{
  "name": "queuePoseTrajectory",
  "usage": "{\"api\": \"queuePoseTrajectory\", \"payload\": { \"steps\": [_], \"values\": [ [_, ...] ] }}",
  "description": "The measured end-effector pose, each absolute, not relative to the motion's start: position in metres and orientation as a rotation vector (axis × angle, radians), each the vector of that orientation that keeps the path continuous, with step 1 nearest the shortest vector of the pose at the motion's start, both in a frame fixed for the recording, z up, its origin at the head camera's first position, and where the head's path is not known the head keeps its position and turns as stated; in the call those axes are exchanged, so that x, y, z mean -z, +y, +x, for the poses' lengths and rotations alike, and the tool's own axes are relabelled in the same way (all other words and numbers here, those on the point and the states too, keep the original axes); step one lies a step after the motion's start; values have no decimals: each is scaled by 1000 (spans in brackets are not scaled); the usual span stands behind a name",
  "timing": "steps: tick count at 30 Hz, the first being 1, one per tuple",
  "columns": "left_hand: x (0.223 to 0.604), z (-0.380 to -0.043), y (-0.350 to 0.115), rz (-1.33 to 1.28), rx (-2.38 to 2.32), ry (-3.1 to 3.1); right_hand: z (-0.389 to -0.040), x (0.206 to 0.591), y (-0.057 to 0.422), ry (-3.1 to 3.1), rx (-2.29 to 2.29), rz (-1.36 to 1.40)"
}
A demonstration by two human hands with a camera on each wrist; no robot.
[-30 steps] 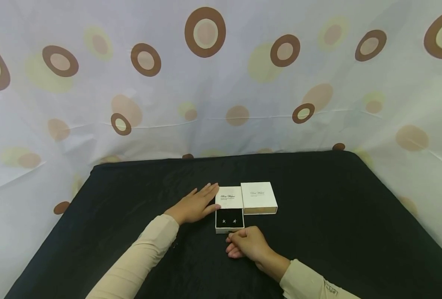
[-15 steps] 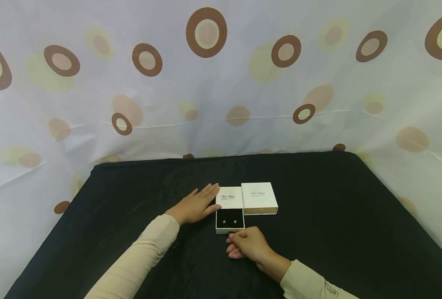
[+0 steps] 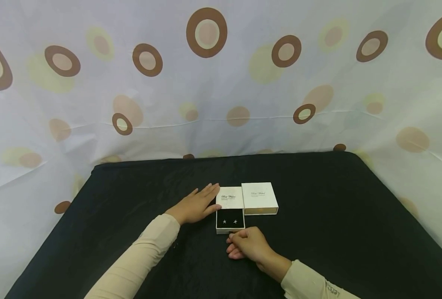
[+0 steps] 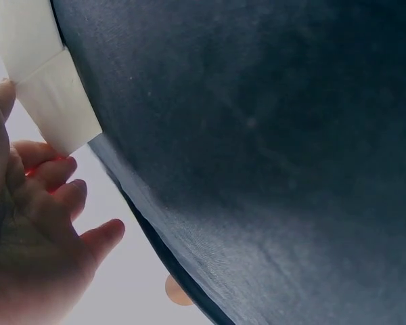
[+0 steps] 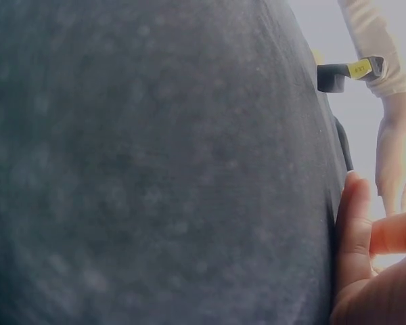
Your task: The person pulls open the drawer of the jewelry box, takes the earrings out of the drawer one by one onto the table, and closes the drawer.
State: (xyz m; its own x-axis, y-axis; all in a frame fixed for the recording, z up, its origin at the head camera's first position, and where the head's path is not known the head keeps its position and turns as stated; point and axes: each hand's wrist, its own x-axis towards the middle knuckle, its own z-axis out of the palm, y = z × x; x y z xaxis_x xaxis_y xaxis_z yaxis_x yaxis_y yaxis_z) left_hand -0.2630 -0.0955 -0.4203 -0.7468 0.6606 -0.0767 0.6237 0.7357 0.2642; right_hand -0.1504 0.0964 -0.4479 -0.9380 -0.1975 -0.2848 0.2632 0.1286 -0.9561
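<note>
A small white jewelry box sleeve (image 3: 229,197) with printed lettering lies on the black cloth. Its drawer (image 3: 230,222) sticks out at the front, showing a black insert with two silver star-shaped earrings (image 3: 235,221). My left hand (image 3: 192,205) has its fingers extended, fingertips and thumb resting at the sleeve's left edge; in the left wrist view, the fingers lie against the white box (image 4: 61,101). At the drawer's front, my right hand (image 3: 251,247) pinches with thumb and forefinger, the other fingers curled below. The pinched bit is mostly hidden by the fingertips.
A second, larger white box (image 3: 259,196) with a gold-toned front side sits against the sleeve's right edge. Black cloth (image 3: 337,232) covers the table, and a curtain (image 3: 221,87) with brown circles hangs behind. A strap with a yellow label (image 5: 358,69) circles the other wrist.
</note>
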Motion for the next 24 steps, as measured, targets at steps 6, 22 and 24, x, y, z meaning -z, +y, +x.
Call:
{"api": "queuePoseTrajectory", "payload": {
  "steps": [6, 22, 24],
  "values": [
    [419, -263, -95, 1028, -344, 2764, -149, 445, 98, 1998, 1864, 41],
    [418, -264, -95, 1020, -351, 2762, -158, 407, 101, 2257, 1784, -237],
    [418, -264, -95, 1017, -351, 2763, -163, 403, 102, 2384, 1744, -304]
  ]
}}
